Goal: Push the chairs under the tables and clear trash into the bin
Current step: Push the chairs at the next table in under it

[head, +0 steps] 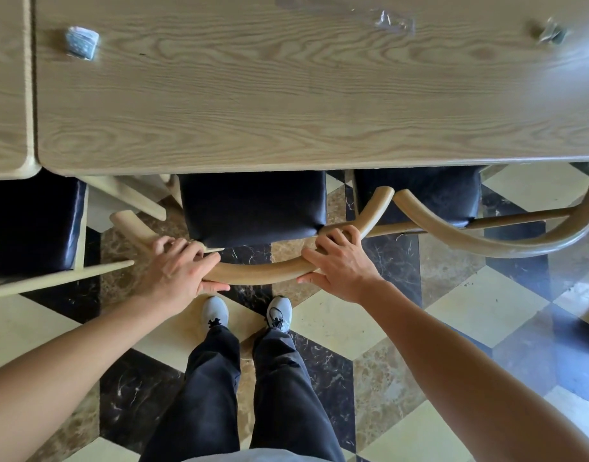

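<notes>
A chair with a black padded seat and a curved pale wooden backrest stands right in front of me, its seat partly under the wooden table. My left hand grips the left part of the backrest, and my right hand grips the right part. On the tabletop lie a crumpled bluish wrapper at the far left, a clear plastic wrapper at the far middle, and a small dark scrap at the far right.
A second chair of the same kind stands to the right, its curved backrest touching mine. A third chair's seat shows at the left under a neighbouring table. My feet stand on a patterned tile floor.
</notes>
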`<state>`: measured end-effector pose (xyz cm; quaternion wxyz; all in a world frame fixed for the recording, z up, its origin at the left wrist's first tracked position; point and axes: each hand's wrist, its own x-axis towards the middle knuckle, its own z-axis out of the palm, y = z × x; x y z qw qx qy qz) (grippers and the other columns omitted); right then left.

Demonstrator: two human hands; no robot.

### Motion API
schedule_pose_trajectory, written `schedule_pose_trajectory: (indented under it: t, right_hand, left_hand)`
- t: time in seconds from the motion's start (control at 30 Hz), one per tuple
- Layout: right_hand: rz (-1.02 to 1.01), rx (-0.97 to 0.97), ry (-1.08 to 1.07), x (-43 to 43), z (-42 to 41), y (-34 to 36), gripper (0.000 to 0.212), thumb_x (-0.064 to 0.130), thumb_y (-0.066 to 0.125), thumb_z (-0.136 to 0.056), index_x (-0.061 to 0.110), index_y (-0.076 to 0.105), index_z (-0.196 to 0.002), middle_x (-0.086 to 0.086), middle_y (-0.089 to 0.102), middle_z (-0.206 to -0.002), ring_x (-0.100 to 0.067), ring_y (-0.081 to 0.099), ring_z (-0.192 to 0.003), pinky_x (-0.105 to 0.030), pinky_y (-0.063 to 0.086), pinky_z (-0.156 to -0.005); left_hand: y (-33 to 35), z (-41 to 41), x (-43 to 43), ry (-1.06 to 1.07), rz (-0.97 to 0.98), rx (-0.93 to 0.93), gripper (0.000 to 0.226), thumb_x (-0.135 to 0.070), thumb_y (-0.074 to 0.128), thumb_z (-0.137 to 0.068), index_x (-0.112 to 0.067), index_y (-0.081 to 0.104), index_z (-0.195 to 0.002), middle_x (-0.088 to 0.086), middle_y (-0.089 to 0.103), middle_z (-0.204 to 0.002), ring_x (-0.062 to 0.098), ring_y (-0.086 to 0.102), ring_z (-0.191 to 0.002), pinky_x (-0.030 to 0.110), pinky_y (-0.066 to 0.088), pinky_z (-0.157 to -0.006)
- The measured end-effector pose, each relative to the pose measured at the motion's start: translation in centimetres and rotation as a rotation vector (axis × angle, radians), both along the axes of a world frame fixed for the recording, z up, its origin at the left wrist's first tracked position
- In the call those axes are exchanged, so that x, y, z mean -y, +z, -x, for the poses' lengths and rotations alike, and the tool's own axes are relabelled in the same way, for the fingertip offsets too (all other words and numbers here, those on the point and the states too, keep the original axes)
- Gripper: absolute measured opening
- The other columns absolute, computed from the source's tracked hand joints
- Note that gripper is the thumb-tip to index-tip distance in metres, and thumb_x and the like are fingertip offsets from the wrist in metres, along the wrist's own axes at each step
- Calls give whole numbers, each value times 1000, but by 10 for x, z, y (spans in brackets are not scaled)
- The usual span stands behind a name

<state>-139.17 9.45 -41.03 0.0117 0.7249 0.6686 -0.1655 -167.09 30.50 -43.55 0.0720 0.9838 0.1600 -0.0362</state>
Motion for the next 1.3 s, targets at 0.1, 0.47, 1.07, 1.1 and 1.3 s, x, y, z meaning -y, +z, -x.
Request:
schedule_pose_trajectory:
  t: [0.1, 0.47, 1.07, 1.1, 1.3]
  right_hand:
    - [12, 24, -13, -1, 3, 1, 38, 61, 61, -91, 28, 59, -110, -1, 58, -96, -29, 54, -97, -55, 34, -101]
    - [230, 71, -78, -10, 16, 22, 61, 74, 39, -91, 27, 54, -127, -2, 61, -114, -29, 53, -115, -52, 25, -114]
    - [353, -73, -485, -10, -10, 198, 18, 29, 49, -99, 17, 62, -103, -8, 64, -104, -29, 64, -91, -40, 53, -76]
    - [323, -72, -502, -9, -13, 209, 19, 28, 49, -98, 15, 63, -101, -9, 67, -105, -30, 66, -91, -41, 55, -76]
    - [181, -59, -568, -1, -29, 259, 25, 27, 49, -102, 19, 58, -124, -6, 60, -114, -24, 59, -88, -33, 49, -66]
  left_hand:
    - [-1, 1, -1, -7, -6, 23, 73, -78, 37, -86, -14, 70, -98, 8, 62, -85, 32, 57, -79, 50, 36, -83]
    - [37, -13, -1, 20, 80, -469, 69, -80, 24, -88, -26, 47, -125, 1, 55, -112, 27, 51, -106, 46, 33, -100]
    - [225, -81, 18, 235, 241, -456, 27, -37, 47, -103, -17, 58, -91, 3, 63, -85, 20, 54, -66, 32, 39, -60]
    - [236, -88, 17, 240, 226, -446, 27, -37, 46, -103, -16, 59, -92, 3, 63, -86, 20, 53, -67, 32, 39, -59]
    - [276, -117, 15, 296, 121, -340, 16, -37, 47, -97, -27, 58, -91, -4, 60, -100, 21, 61, -90, 31, 47, -71]
